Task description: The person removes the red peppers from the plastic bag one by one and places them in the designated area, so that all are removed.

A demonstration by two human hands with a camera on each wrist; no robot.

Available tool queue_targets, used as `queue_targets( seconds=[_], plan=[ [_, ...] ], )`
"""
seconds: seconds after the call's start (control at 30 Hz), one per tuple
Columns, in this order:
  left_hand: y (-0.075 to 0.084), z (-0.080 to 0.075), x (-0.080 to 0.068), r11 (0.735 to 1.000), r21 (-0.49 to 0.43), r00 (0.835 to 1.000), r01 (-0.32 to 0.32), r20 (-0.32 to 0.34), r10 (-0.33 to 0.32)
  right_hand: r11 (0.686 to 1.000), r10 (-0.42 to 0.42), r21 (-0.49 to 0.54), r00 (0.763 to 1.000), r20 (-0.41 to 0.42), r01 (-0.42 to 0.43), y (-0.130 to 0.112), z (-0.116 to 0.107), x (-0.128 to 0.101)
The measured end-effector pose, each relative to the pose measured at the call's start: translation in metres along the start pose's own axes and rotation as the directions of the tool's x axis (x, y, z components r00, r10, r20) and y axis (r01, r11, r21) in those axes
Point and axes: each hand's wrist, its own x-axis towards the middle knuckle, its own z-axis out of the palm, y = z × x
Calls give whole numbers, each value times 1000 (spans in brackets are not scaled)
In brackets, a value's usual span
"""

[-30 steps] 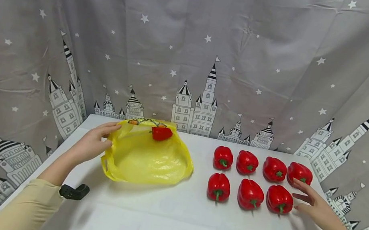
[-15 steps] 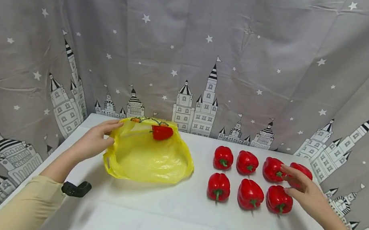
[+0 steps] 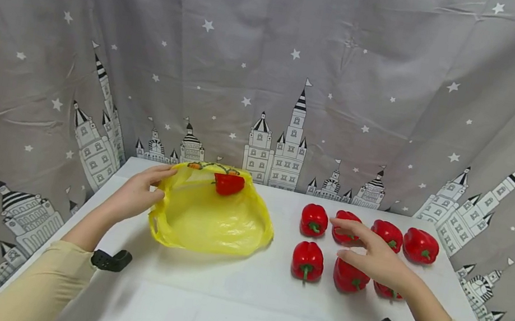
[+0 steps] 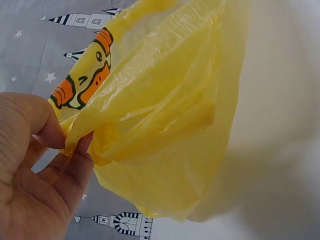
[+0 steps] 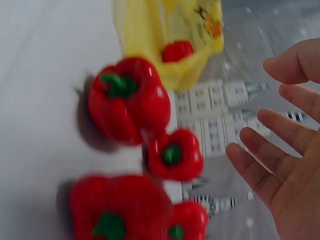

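Note:
A yellow plastic bag (image 3: 205, 225) with a printed cartoon face lies on its side at the left, its mouth spread toward me. My left hand (image 3: 138, 194) pinches the left edge of its opening; in the left wrist view the thumb and fingers grip the bunched film (image 4: 107, 142). One red bell pepper (image 3: 229, 184) shows inside the bag. My right hand (image 3: 375, 254) hovers over the red bell peppers at the right with fingers spread and nothing in it, partly covering some of them. Nearest its fingertips are the front-left bell pepper (image 3: 307, 261) and the back-left bell pepper (image 3: 314, 220).
Several red bell peppers stand in two rows on the white table (image 3: 233, 304), including one at the far right corner (image 3: 420, 246). A grey curtain (image 3: 342, 84) printed with castles and stars hangs behind the table and along its sides.
My right hand has moved left across the bell peppers, from the right end of the rows toward their left end. The left hand still holds the bag, which has barely shifted.

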Motion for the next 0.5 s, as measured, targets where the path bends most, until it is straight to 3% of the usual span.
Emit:
queue_targets(
  seconds=[0.5],
  plan=[
    [8, -1, 2, 1000, -1, 1000, 10, -5, -10, 993, -119, 10, 978, 169, 119, -56, 57, 61]
  ],
)
